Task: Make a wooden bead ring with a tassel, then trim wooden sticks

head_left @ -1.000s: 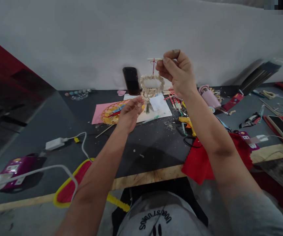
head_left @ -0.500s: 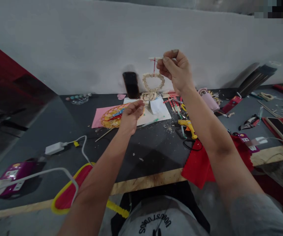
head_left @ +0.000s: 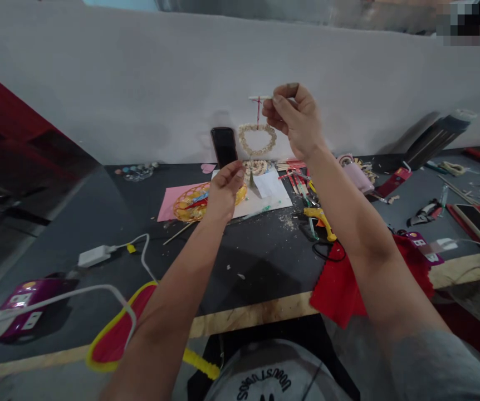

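My right hand (head_left: 296, 120) is raised and closed, pinching one end of a thin white stick (head_left: 254, 98). From the stick a red string (head_left: 258, 114) hangs, and on it dangles a pale, knobbly ring (head_left: 243, 146) in front of the wall. Lower and to the left, my left hand (head_left: 225, 192) has its thumb and fingers pressed together just below the ring; whatever they may hold is too small to make out. Behind that hand lies a yellow woven basket (head_left: 181, 210) with blue and red pieces in it. White paper (head_left: 282, 200) lies beside it.
A black phone (head_left: 224, 146) leans on the wall. To the right lie a yellow glue gun (head_left: 320, 217), red cloth (head_left: 336, 289), pliers (head_left: 426, 211) and a dark tumbler (head_left: 436, 142). On the left are a purple box (head_left: 31, 303), a white cable (head_left: 93, 288) and a red-and-yellow piece (head_left: 112, 340).
The view has tilted slightly upward. The hanging ring has shifted a little left in view, and my left hand is slightly higher, near the ring's underside. Both hands keep their closed grips.
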### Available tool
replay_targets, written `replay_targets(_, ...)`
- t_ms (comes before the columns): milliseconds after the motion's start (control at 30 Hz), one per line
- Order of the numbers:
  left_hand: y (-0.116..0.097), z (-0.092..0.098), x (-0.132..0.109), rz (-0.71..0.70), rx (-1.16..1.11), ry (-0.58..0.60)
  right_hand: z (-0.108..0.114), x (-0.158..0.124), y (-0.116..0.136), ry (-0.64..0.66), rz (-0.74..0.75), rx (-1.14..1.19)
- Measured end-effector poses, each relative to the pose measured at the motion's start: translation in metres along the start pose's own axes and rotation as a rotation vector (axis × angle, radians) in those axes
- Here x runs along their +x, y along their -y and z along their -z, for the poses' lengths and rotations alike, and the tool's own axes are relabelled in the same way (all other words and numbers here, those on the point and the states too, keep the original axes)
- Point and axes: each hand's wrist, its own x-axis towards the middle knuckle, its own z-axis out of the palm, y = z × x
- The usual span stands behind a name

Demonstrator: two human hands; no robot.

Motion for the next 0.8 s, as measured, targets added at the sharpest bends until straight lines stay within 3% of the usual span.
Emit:
replay_targets(333,-0.006,-0.018,0.011,-0.067,0.009,0.052,-0.004,0.001,0.002,0.05,-0.012,-0.011)
replay_targets(800,-0.005,-0.028,0.009,-0.034,0.057,-0.023,-0.019,-0.006,0.021,0.053,-0.029,-0.03)
